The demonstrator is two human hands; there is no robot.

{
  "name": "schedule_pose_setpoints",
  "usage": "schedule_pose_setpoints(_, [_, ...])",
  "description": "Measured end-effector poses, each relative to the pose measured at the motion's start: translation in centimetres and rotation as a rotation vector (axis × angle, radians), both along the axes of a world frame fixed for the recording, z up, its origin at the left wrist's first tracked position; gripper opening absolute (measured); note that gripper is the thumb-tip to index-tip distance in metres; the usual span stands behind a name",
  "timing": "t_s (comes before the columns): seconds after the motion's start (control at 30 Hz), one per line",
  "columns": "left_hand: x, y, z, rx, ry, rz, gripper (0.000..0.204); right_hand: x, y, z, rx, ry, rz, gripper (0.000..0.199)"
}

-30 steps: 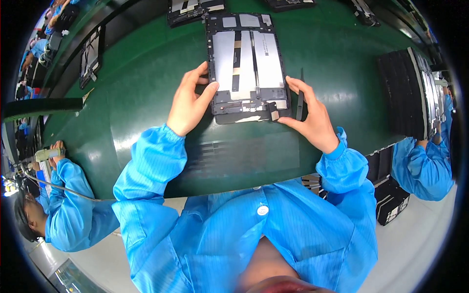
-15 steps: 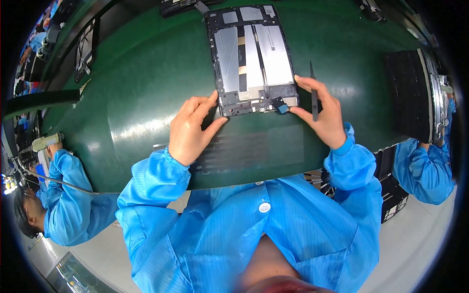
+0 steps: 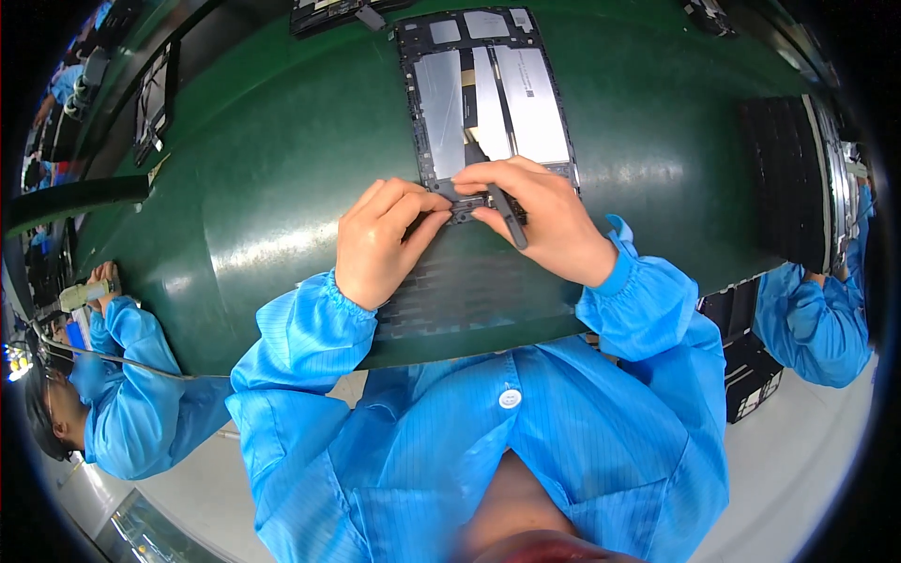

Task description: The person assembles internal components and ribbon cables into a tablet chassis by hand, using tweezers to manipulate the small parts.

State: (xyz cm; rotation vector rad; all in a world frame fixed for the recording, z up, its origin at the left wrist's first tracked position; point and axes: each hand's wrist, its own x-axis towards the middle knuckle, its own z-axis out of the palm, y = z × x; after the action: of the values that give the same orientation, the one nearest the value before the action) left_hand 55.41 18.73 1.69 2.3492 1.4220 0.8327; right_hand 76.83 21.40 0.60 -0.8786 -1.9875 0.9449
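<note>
An opened tablet (image 3: 535,103) lies on the green bench mat, its silver inner panels and dark frame facing up. My left hand (image 3: 377,239) is at its near left corner, thumb and fingertips pinched together over the dark lower strip. Whatever lies between those fingertips is too small to make out. My right hand (image 3: 554,220) reaches over the tablet's near edge, fingertips close to the left ones. Black tweezers (image 3: 508,218) are held in it, slanting under the fingers. The right hand hides the tablet's near right corner.
A stack of dark flat panels (image 3: 784,183) stands at the right edge of the bench. Further devices lie at the far left (image 3: 155,98) and at the back (image 3: 333,14). Co-workers in blue sleeves (image 3: 141,385) sit on both sides.
My right hand has moved left from the tablet's right edge onto its near part, bringing the tweezers. My left fingers have shifted slightly right, from the corner onto the lower strip.
</note>
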Motion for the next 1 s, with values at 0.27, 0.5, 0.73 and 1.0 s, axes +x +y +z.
schedule_pose_setpoints(0.27, [0.1, 0.1, 0.7, -0.171, -0.160, 0.026, 0.019, -0.7, 0.5, -0.2, -0.061, -0.008, -0.009, 0.031])
schedule_pose_setpoints(0.5, [-0.3, 0.1, -0.2, 0.000, -0.051, -0.020, 0.020, -0.7, 0.7, -0.2, -0.068, 0.015, 0.013, 0.033])
schedule_pose_setpoints(0.73, [-0.2, -0.1, -0.1, -0.067, -0.007, -0.037, 0.016, -0.4, 0.7, -0.3, 0.025, -0.055, 0.071, 0.036])
schedule_pose_setpoints(1.0, [-1.2, -0.7, -0.3, 0.245, 0.280, -0.162, 0.030, -0.7, 0.5, -0.5, -0.014, -0.036, 0.016, 0.040])
